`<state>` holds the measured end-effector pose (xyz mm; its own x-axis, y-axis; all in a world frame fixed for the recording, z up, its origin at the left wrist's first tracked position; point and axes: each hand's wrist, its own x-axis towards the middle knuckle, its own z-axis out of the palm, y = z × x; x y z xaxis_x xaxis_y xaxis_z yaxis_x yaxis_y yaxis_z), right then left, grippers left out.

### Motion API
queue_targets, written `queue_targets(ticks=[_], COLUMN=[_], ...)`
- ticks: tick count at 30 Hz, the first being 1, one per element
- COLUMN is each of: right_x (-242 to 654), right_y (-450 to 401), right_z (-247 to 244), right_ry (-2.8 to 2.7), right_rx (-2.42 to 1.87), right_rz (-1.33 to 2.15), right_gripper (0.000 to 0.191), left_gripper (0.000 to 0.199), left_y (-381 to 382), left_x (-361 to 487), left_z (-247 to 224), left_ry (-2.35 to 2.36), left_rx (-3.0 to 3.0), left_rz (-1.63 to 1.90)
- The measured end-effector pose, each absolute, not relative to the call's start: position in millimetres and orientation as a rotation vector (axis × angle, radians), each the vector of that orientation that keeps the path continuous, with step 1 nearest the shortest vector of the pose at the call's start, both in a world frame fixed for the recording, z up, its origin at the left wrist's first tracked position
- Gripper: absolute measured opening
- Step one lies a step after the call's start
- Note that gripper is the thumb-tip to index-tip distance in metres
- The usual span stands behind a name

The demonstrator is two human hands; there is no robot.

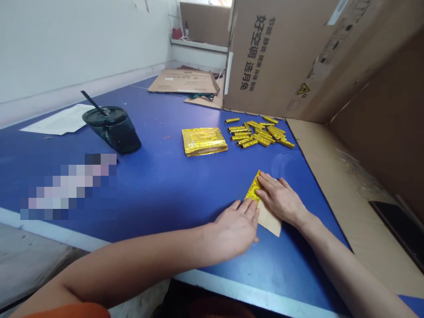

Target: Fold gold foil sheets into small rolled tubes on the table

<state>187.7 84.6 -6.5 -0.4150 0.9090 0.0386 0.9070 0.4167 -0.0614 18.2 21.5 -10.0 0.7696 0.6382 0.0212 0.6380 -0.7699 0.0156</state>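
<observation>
Partly under left hand and right hand — gold-and-tan paper; both flat, fingers outstretched.

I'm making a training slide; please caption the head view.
Left hand and right hand rest on a gold-and-cream sheet on a blue table, near a gold stack and small gold rolls.

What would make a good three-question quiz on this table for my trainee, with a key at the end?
1. True or false: the sheet between the camera wearer and the gold tubes shows both gold and pale surfaces.
2. Which stands left of the flat gold stack?
a) a red bottle
b) a dark lidded cup with a straw
c) a white bowl
3. Fill in: in this view, the gold tubes lie to the ____ of the stack.

Key: 1 true; 2 b; 3 right.
</observation>
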Motion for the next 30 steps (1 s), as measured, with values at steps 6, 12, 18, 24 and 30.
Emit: queue_targets(ticks=[6,12,18,24,30], right_x=[186.1,187.6,191.1,177.8,185.3], right_y=[79.4,79.1,81.5,59.0,59.8], right_z=[-6.2,-9.4,-6.9,12.6,2.9], right_ry=[-2.579,-2.580,-2.574,-2.644,-2.742], right_rx=[-1.776,-1.759,-1.748,-1.457,-1.254], right_rz=[-0.101,-0.101,-0.025,0.205,0.442], right_gripper=[0.046,0.048,0.048,0.054,0.051], left_gripper=[0.073,0.076,0.075,0.070,0.071], left_y=[28.1,24.6,26.8,26.4,27.1], left_x=[17.8,16.7,15.3,16.0,16.3], left_z=[-1.6,-4.5,-7.2,-5.2,0.5], left_ry=[1.140,1.089,1.060,1.091,1.074], left_rx=[2.818,2.976,2.920,2.896,2.895], left_rz=[-0.028,0.087,0.059,0.081,0.052])
